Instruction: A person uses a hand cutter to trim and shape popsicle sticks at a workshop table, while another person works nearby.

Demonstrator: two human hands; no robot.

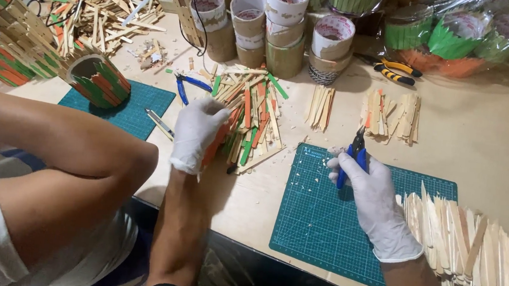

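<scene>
— How far along?
— Many trimmed sticks (478,248) lie stacked at right. Left hand (197,133), fingers curled, reaches into the painted stick pile (253,121); right hand (372,202) grips blue cutters (354,158) above the green mat (333,229). Plenty left.

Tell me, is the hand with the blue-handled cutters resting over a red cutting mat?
No, the right hand holds the blue-handled cutters over a green cutting mat marked with a grid.

A craft workshop: cutting mats (320,228), wooden sticks (251,115), tape rolls (287,17), pliers (396,71).
</scene>
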